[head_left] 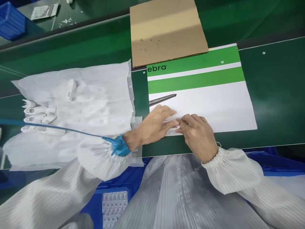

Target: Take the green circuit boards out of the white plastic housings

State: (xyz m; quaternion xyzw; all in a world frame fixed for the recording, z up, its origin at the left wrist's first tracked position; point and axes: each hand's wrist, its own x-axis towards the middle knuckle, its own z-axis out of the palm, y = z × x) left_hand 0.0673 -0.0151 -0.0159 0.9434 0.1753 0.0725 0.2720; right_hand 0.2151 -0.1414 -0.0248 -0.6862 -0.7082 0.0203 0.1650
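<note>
My left hand, with a blue band at the wrist, is over the near left part of a white and green sheet; its fingers are apart and slightly blurred. My right hand is beside it, fingers curled together around a small white piece, mostly hidden by the fingers. The two hands meet at this piece. A thin dark blade-like shape shows on the sheet beyond my left hand.
At the left, white foam sheeting bears several white plastic parts. A cardboard piece overlaps the sheet's far edge. A blue bin stands far left; another blue container holding a white tray is below the table edge.
</note>
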